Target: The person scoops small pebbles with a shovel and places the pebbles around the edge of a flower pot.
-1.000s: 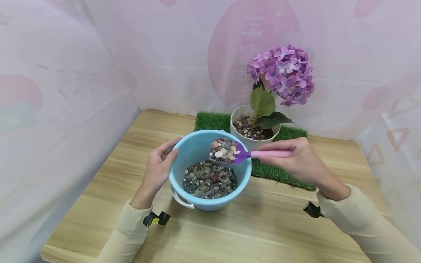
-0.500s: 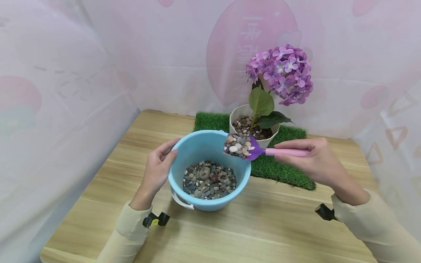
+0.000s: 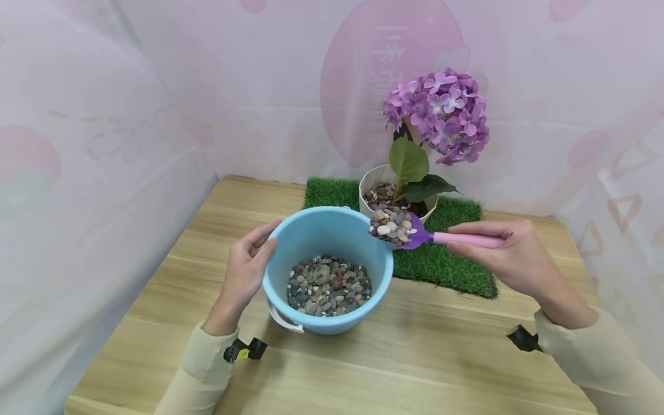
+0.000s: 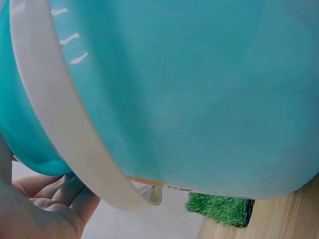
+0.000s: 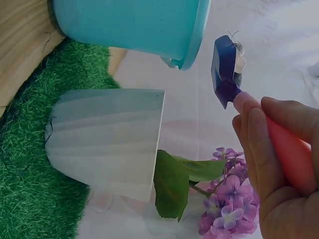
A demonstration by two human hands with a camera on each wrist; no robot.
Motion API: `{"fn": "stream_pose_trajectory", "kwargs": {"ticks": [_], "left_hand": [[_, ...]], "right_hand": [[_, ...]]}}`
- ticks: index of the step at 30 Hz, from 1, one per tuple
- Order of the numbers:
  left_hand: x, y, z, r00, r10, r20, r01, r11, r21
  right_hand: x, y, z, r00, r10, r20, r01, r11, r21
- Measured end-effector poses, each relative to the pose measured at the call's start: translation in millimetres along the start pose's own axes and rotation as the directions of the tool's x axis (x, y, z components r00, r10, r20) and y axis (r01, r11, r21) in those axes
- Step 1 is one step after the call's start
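The small purple scoop with a pink handle, heaped with mixed pebbles, has travelled from above the round light-blue plastic bucket to just past its far rim, now hanging beside the white flowerpot on the green turf mat near the wooden table's back edge. The load looks headed for that pot. The right hand pinches the handle; the left hand still curls around the bucket's near-left rim.

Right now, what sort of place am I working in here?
Likely a staged tabletop set for potting, not a real garden: a wooden table ringed by pink printed curtains, with a white pot holding a purple flower on a patch of fake grass.
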State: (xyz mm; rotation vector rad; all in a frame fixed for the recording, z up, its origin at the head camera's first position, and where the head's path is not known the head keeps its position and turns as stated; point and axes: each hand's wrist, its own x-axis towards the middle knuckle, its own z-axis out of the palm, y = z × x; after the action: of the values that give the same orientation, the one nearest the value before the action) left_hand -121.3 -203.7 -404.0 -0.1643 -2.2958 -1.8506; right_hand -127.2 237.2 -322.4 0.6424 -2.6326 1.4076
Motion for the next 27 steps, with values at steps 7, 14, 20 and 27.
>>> {"fn": "stream_pose_trajectory", "kwargs": {"ticks": [7,14,20,27], "left_hand": [[-0.2,-1.0,0.3,1.0,-0.003,-0.003,0.003,1.0,-0.007],[0.1,-1.0,-0.1,1.0,-0.011,0.001,0.011,1.0,-0.008],[-0.3,-0.2,-0.6,1.0,-0.022,0.0,0.022,1.0,-0.019],[0.5,-0.3,-0.2,1.0,-0.023,0.003,0.023,1.0,-0.018]], "right_hand": [[-6,6,-7,0.998,0.052,-0.021,-0.053,0.998,-0.017],[-11,16,-13,0.996,0.074,-0.044,-0.076,0.996,-0.038],[-15,25,-18,0.993,0.106,-0.061,-0.11,0.991,-0.071],[-16,33,-24,0.995,0.067,-0.069,-0.071,0.996,-0.052]]}}
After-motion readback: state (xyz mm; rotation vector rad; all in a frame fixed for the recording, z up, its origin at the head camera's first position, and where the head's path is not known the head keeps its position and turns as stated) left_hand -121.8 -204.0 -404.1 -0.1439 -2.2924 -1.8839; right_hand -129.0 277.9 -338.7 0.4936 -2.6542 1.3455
